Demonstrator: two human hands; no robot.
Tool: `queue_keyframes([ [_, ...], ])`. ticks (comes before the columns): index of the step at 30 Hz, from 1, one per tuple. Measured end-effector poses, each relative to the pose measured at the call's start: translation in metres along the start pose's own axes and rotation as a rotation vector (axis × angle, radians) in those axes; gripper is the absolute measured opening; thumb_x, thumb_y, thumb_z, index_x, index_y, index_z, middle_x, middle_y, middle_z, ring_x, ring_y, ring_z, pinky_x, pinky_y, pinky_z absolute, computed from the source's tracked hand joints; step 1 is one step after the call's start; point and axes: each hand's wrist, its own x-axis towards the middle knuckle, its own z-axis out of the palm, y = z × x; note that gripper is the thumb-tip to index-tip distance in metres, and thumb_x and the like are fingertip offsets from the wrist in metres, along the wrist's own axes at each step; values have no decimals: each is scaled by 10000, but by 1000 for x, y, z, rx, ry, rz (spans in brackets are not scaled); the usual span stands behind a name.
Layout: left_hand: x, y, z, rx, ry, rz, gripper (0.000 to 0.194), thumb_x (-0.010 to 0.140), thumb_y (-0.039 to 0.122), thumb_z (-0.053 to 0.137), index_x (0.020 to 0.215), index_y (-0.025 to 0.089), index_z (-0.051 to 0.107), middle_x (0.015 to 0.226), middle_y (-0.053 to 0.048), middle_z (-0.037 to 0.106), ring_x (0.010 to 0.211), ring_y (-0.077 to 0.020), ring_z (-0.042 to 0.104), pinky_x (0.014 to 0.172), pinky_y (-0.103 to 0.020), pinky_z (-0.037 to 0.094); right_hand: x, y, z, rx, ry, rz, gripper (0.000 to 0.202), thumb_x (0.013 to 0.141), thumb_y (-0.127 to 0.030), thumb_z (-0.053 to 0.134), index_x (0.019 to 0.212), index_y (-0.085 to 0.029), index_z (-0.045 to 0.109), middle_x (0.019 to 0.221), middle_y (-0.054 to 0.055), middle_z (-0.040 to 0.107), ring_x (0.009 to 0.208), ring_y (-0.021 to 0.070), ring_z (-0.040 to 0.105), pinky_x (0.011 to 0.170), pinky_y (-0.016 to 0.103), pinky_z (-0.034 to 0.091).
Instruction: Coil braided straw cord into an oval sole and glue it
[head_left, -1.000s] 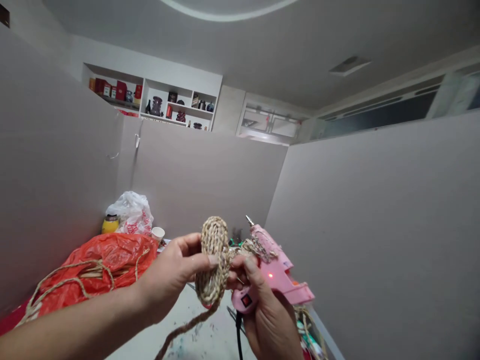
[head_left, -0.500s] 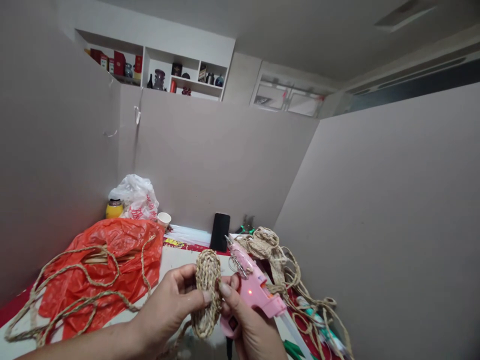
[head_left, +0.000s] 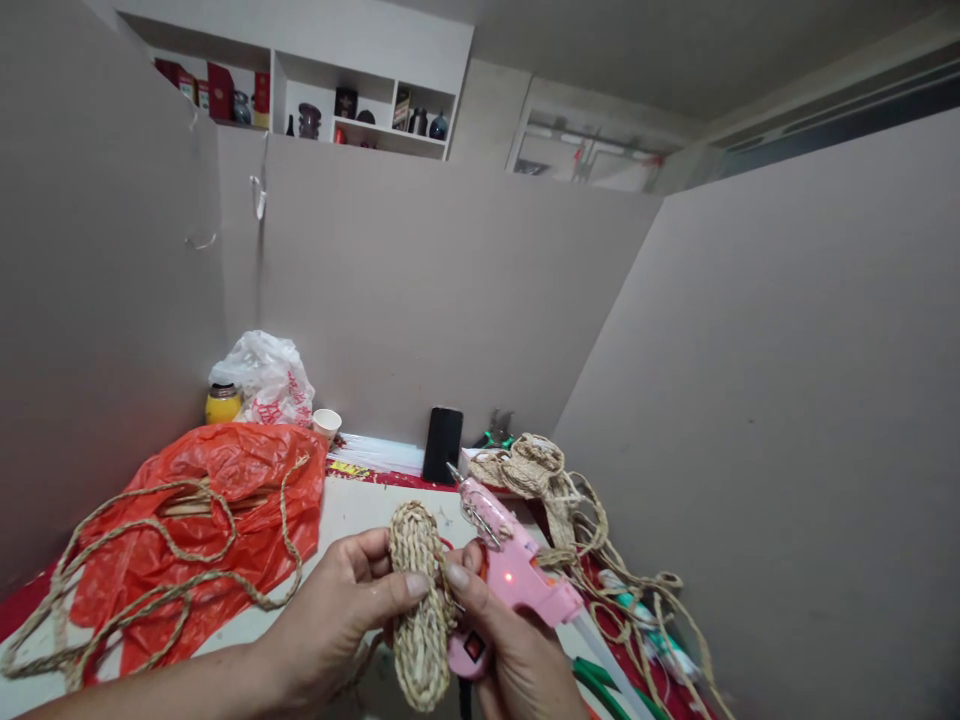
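My left hand (head_left: 360,595) grips a long oval of coiled, braided straw rope (head_left: 418,610), thumb on its face and fingers behind. The oval stands nearly upright in front of me. My right hand (head_left: 502,630) holds a pink hot glue gun (head_left: 517,560) by its handle; the nozzle points up and away, a small orange light glows, and a clear glue stick (head_left: 607,655) sticks out of its rear. Thumb and fingertips of that hand also come to the oval's right edge. A rope tail runs from behind the oval, mostly hidden by my hands.
At left, loose rope (head_left: 180,590) loops over a red plastic bag (head_left: 225,460). Along the back stand a yellow jar (head_left: 223,405), white bag (head_left: 262,375), paper cup (head_left: 327,423), glue sticks (head_left: 379,453) and phone (head_left: 442,445). Bundled braid (head_left: 536,470) lies right. Grey partitions (head_left: 450,280) enclose the table.
The oval has turned slightly, its lower end now further right and lower. The glue gun has shifted a little to the right. The camera view has tilted down a bit.
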Motion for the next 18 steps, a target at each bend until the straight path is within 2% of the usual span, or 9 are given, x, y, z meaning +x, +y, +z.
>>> queue_keyframes([
  [6, 2, -2, -2, -20, 7, -46, 331, 738, 204, 730, 1056, 117, 702, 975, -133, 729, 810, -208, 678, 783, -321, 499, 8, 8, -9, 22, -34, 39, 223, 591, -225, 873, 748, -175, 721, 679, -15, 660, 647, 128, 597, 719, 264, 519],
  [10, 3, -4, -3, -31, 17, -61, 312, 732, 197, 733, 1032, 116, 716, 935, -125, 736, 767, -182, 668, 782, -308, 500, 7, 9, -8, 56, -68, 93, 226, 602, -225, 859, 734, -172, 684, 702, -1, 666, 715, 177, 635, 730, 300, 516],
  [14, 1, -4, -1, -18, 7, -65, 302, 743, 199, 716, 1036, 129, 717, 928, -116, 734, 736, -173, 661, 753, -301, 500, 1, 2, 1, 19, -164, 122, 187, 679, -267, 808, 760, -160, 679, 702, 24, 679, 695, 190, 639, 670, 298, 514],
  [18, 0, 3, 1, 54, 29, -54, 311, 734, 229, 715, 1029, 130, 716, 887, -107, 733, 717, -188, 656, 726, -311, 499, 2, -8, -1, -110, -114, 57, 226, 670, -298, 819, 755, -164, 658, 690, 4, 657, 612, 142, 590, 576, 246, 486],
])
